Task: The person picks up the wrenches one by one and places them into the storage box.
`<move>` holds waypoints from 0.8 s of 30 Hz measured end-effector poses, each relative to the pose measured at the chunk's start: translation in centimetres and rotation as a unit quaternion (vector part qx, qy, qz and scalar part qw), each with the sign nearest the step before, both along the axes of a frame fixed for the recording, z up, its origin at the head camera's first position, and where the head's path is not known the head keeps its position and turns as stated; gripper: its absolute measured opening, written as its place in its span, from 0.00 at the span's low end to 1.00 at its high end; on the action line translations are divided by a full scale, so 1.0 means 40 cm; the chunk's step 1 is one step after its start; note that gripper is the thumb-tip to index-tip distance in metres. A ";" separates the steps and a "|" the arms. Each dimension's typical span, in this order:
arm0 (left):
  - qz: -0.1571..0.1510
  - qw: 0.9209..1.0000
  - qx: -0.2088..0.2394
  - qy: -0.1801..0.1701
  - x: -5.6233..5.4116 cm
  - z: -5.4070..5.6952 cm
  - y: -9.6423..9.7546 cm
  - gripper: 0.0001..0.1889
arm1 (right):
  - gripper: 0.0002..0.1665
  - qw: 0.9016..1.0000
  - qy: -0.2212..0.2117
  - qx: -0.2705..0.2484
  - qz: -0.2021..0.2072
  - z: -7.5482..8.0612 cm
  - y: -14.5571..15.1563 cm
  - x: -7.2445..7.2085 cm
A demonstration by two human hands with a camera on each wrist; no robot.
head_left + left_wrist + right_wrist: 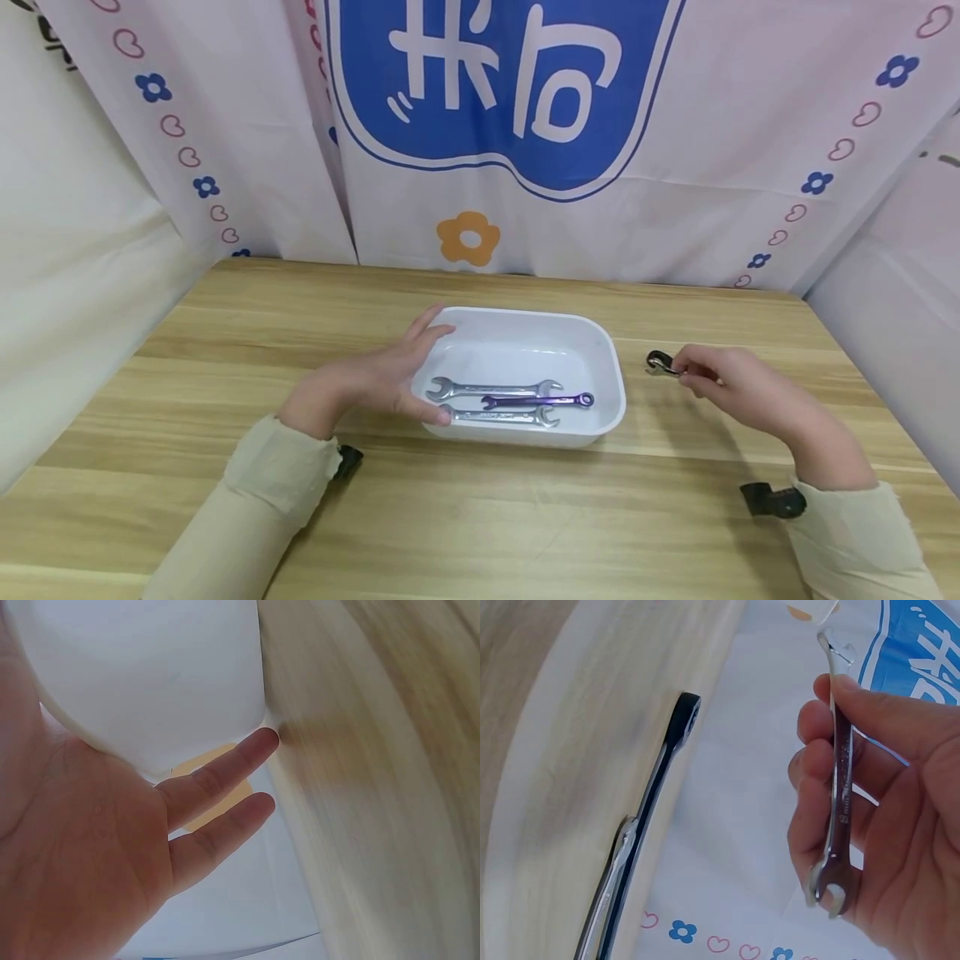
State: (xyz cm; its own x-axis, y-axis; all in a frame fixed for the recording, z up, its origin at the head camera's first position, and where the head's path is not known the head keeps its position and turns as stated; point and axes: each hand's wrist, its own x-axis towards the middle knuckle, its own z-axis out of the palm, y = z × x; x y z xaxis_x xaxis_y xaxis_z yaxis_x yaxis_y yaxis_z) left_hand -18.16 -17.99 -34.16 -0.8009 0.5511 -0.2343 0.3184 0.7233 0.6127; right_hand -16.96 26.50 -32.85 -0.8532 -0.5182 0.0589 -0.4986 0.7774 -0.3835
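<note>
In the head view a white rectangular tub (525, 313) sits on the wooden table. My left hand (378, 379) spans its left end, thumb over the front rim, other fingers spread at the far left corner. The left wrist view shows two straight fingers (217, 780) alongside the tub wall. Inside lie a silver open-end wrench (495, 389), a purple combination wrench (528, 402) and another silver open-end wrench (498, 416). Right of the tub, my right hand (738, 387) pinches a small silver open-end wrench (841, 780) between thumb and fingers.
A black-headed wrench (664, 757) and a silver wrench (615, 862) lie side by side on the table near my right hand. Behind the table hangs a printed white cloth (675, 225); more white cloth (82, 242) closes off the sides.
</note>
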 end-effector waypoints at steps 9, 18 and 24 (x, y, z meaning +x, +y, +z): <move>0.001 1.000 -0.002 0.002 -0.001 -0.005 -0.001 0.66 | 0.05 1.000 0.011 -0.017 0.014 0.016 -0.025 0.003; 0.000 1.000 -0.004 0.003 -0.005 -0.008 -0.003 0.66 | 0.08 0.999 0.023 -0.026 0.036 0.038 -0.077 -0.006; 0.000 1.000 -0.001 0.002 -0.008 -0.010 -0.003 0.66 | 0.06 0.999 0.007 -0.028 0.046 0.051 -0.122 -0.013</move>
State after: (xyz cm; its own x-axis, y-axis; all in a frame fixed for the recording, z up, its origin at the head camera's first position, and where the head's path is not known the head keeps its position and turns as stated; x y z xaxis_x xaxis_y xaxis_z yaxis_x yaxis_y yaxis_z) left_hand -18.48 -18.10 -34.58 -0.8022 0.5499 -0.2323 0.3201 0.7248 0.6101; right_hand -17.47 21.61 -30.82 -0.8008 -0.5903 0.1015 -0.5730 0.7058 -0.4166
